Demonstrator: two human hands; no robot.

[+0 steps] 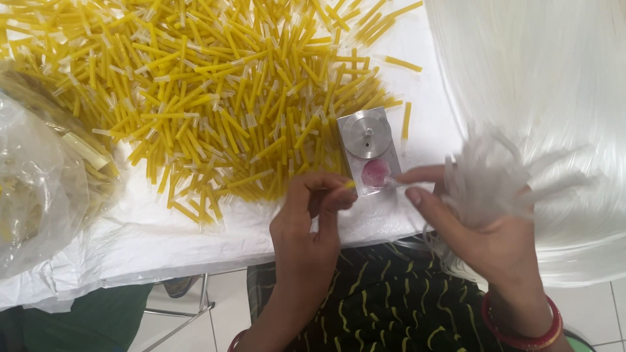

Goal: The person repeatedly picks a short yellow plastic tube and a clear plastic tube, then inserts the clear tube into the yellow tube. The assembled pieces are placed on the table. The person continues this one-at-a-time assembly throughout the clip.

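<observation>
The white-covered table carried everything; off its right edge a great sheet of white fibre strands fell away, and across its far left and middle lay the heap of yellow tubes, with a clear plastic bag of more at the left edge. Near the front edge, right of the heap, sat the small metal block with its round steel disc and a pink pad below it. My right hand held a tuft of cut white strands against the palm, thumb and forefinger stretched toward the pink pad. My left hand was curled, its fingertips pinching one yellow tube just beside the pad. I judged that the tuft could slip loose and scatter if my grip slackened, and that the tube could roll into the heap if dropped. Whether a strand already touched the pad I could not tell; the tuft was blurred. The bag, heap and fibre sheet ran out of view.
</observation>
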